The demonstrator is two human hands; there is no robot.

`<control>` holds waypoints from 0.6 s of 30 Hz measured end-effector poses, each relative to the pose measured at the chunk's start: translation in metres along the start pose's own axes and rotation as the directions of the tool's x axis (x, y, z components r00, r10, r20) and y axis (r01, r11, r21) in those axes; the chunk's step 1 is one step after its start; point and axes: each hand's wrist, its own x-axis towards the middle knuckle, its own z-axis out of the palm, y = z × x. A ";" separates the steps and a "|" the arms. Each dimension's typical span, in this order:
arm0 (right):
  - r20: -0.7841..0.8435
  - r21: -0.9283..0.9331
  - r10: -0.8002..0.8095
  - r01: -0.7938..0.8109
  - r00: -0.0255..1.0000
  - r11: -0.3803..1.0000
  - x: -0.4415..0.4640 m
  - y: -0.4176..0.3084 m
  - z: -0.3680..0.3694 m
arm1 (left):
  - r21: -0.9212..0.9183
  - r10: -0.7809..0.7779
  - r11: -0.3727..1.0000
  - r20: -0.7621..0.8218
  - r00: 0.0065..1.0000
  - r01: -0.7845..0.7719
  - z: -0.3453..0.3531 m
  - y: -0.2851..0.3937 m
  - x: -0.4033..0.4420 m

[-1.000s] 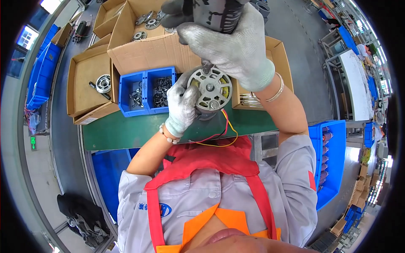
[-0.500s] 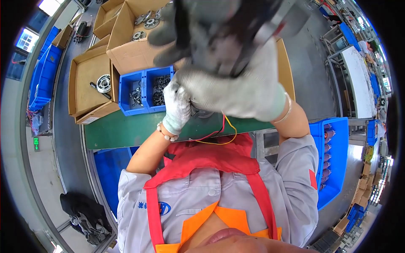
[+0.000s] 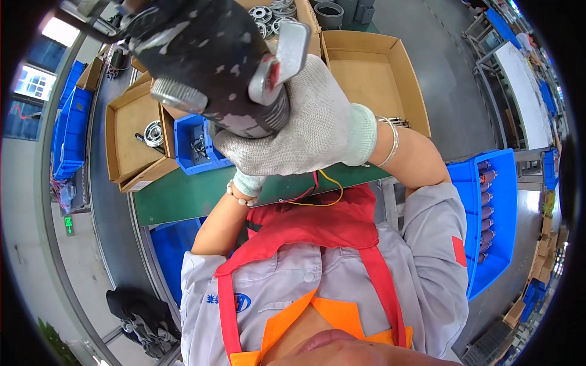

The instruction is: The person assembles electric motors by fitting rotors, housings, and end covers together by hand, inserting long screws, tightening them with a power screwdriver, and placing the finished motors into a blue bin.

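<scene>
My right hand (image 3: 299, 128), in a whitish knit glove, is wrapped round a black, paint-worn air screwdriver (image 3: 201, 55). The tool has a metal lever and a knurled knob, and fills the upper left middle, close to the camera. My left hand (image 3: 249, 182) is below and behind the right one; only its glove cuff shows, and its fingers are hidden. Red and yellow wires (image 3: 329, 198) trail over the front edge of the green bench (image 3: 177, 198) beside the hands. What they lead to is covered by my right hand.
Blue bins (image 3: 194, 143) with small dark parts stand left of the hands. A cardboard box (image 3: 135, 165) holds a round metal part; another carton (image 3: 372, 67) lies at the right. Round metal parts (image 3: 262, 15) fill a box behind. A blue crate (image 3: 494, 244) with several motor armatures is at my right.
The screwdriver and my right hand have shifted left and come into sharp view. My left hand's fingers, visible before in a closed grip, are now covered. The view has shifted slightly.
</scene>
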 end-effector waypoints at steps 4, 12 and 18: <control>0.036 0.077 -0.007 0.004 0.999 0.997 0.004 0.004 -0.001 | -0.094 -0.041 0.995 -0.053 0.998 0.036 -0.003 -0.009 -0.005; 0.003 0.283 0.126 -0.121 0.992 0.951 0.053 0.035 -0.015 | -0.159 0.077 0.985 0.056 0.995 -0.067 0.010 0.036 0.020; 0.007 0.087 0.175 -0.175 0.985 0.981 0.042 0.043 -0.005 | -0.011 0.078 0.997 0.020 0.997 -0.077 0.000 0.023 0.015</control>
